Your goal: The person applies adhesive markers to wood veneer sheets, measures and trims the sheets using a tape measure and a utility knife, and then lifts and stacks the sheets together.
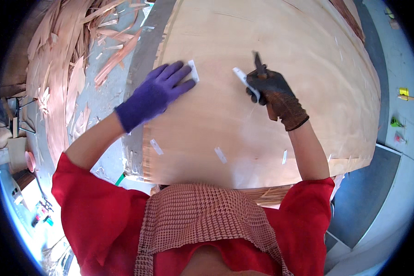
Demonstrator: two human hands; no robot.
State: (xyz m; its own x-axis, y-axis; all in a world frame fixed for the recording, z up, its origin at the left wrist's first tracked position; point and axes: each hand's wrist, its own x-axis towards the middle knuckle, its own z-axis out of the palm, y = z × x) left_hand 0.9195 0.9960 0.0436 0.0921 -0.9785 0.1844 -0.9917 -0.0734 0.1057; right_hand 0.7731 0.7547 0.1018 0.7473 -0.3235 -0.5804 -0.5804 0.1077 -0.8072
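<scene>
A broad sheet of pale wood veneer [202, 119] lies before me. My left hand [154, 94], in a purple glove, rests flat on its left part with the fingers stretched out. Its fingertips touch a short strip of white tape [193, 71]. Above the middle of the sheet, my right hand [273, 92] wears a dark, brown-stained glove and is closed around a knife-like tool [259, 63] with a dark blade pointing away from me. A longer white tape strip [240, 76] also sticks out from this hand's fingers.
Several tape pieces [221, 155] lie along the sheet's near part. Torn veneer scraps [117, 57] are heaped on the left beside a grey surface edge [145, 60]. Layered wood edges [271, 195] show under the near edge. Small yellow [403, 93] and green [395, 122] items are at the right.
</scene>
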